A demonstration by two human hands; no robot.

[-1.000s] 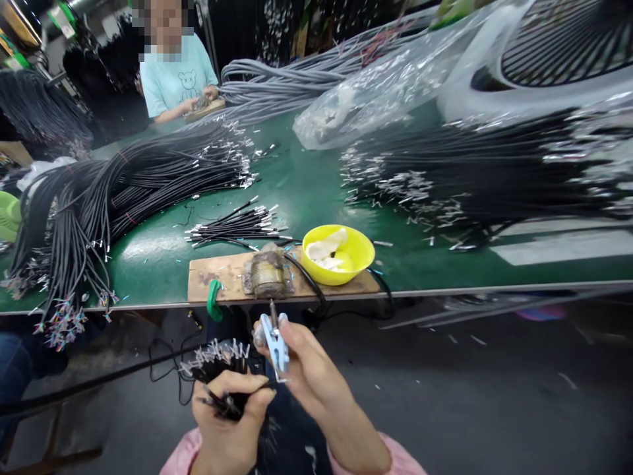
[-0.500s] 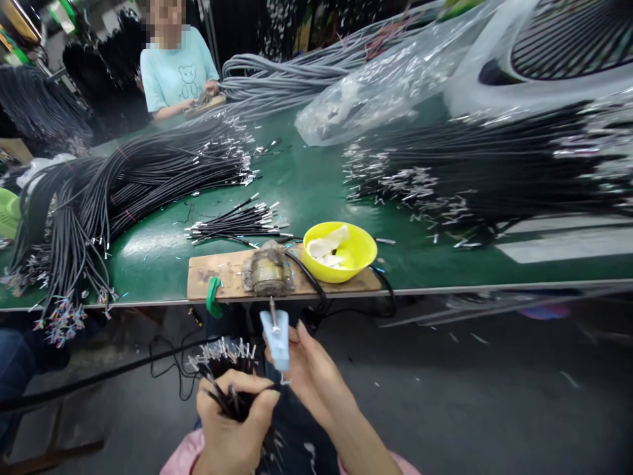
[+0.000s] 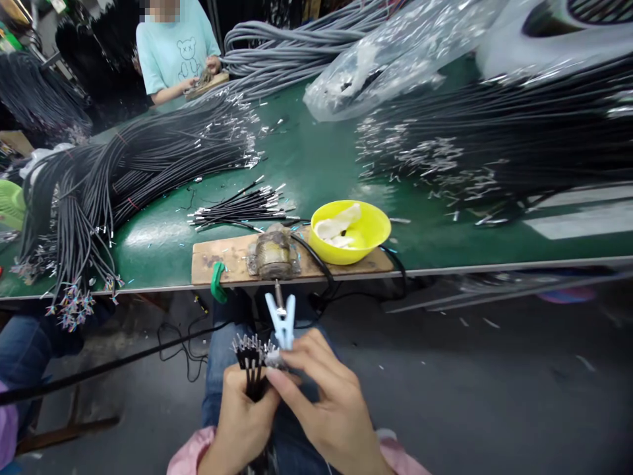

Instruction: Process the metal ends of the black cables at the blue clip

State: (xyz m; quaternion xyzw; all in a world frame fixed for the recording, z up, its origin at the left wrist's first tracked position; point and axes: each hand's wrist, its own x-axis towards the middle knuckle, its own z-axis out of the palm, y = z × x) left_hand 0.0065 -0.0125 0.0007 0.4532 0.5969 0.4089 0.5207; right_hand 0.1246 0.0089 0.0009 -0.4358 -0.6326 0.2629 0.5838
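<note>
My left hand [image 3: 244, 402] is wrapped round a bundle of short black cables [image 3: 254, 373], whose stripped silvery ends point up. At the right side of the bundle, my right hand [image 3: 326, 396] has its thumb and forefinger closed on a cable end [image 3: 273, 358]. Just above these fingertips is a light blue clothes peg [image 3: 283, 323], fixed to the shaft of a small motor [image 3: 274, 254]. The motor is mounted on a wooden board [image 3: 227, 254] at the table edge, with a green clip [image 3: 218, 282] beside it.
A yellow bowl [image 3: 378, 231] holding white pieces stands on the board's right end. Cut black cables [image 3: 242, 208] lie behind it. Large black cable bundles [image 3: 163, 152] cover the left, others [image 3: 494, 145] the right. A co-worker [image 3: 178, 53] sits across the green table [image 3: 316, 158].
My right hand has come from beside the peg down to the cable ends, its fingers now closed. The bundle is held more upright. The peg has turned, showing both its legs.
</note>
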